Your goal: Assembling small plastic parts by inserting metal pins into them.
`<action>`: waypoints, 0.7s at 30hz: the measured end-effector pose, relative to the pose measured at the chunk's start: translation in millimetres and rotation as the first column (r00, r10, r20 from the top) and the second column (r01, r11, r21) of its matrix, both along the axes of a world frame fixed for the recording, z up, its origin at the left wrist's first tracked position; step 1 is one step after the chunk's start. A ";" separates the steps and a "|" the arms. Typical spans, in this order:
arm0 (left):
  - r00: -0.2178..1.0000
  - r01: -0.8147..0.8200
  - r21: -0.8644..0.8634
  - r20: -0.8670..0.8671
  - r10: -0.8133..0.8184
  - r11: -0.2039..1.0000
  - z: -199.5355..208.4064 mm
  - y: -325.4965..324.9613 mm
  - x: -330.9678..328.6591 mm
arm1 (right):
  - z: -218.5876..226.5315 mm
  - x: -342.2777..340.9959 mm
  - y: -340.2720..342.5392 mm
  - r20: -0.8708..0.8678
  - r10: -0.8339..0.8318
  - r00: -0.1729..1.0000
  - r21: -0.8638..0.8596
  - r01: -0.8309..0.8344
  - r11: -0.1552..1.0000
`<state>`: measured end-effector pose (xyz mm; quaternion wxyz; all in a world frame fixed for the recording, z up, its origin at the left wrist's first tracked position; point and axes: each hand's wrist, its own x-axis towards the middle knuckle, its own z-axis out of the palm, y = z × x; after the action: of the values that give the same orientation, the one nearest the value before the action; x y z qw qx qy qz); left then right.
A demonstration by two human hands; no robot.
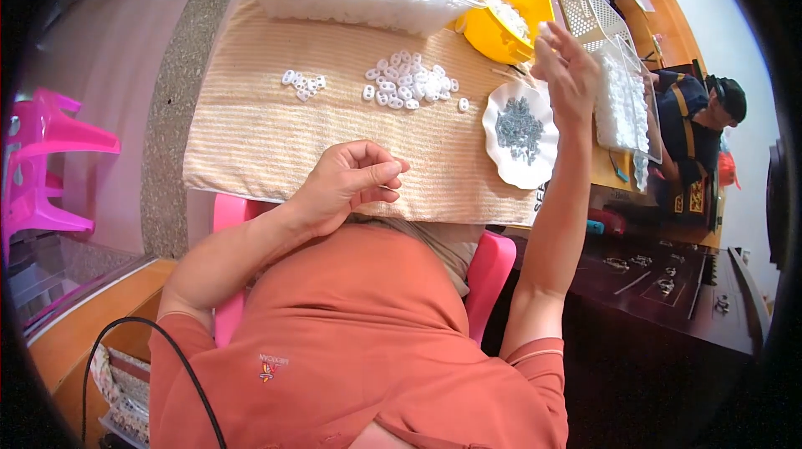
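Two hands work over small white plastic rings (407, 80): left hand (351, 182) pinches fingers together, right hand (568, 73) lifts one, seemingly light, stiff, best gripped by its rim.

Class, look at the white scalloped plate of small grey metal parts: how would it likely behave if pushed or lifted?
The white scalloped plate looks rigid and probably breakable if ceramic. It sits on the striped cloth, so a push may drag the cloth rather than slide. The loose grey parts would likely shift or spill if tilted.

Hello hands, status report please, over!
Left hand pinched shut over the cloth. Right hand raised above the plate, small white piece at fingertips. Bead pile untouched. Nothing in the way.
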<state>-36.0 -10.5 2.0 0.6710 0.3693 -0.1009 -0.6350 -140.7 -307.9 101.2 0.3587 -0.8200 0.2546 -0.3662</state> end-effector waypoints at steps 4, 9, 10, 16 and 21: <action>1.000 -0.019 -0.004 0.008 0.019 1.000 -1.3 0.8 0.9 | -4.8 0.7 -7.7 -0.112 -0.002 0.994 -0.023 -0.001 1.000; 0.945 -0.071 -0.072 0.313 0.090 0.995 -1.1 0.4 8.4 | -42.6 -7.1 32.1 -0.129 0.194 0.972 0.100 -0.182 0.978; 0.782 -0.165 -0.121 0.589 0.205 0.979 -0.3 0.7 11.3 | -48.1 -9.3 40.5 -0.174 0.189 0.966 0.091 -0.176 0.980; -0.257 -0.340 -0.254 0.951 0.171 0.906 8.7 5.8 54.0 | -48.5 -21.5 82.8 -0.263 0.147 0.954 0.141 -0.113 0.984; -0.427 -0.431 -0.226 0.904 0.023 0.874 12.1 11.1 74.5 | -54.1 -41.5 85.7 -0.233 0.139 0.962 0.198 -0.093 0.976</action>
<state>38.5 0.7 14.1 0.3590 0.8163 -0.4403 0.1047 -182.2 -222.3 47.1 0.4200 -0.8357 0.2812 -0.2148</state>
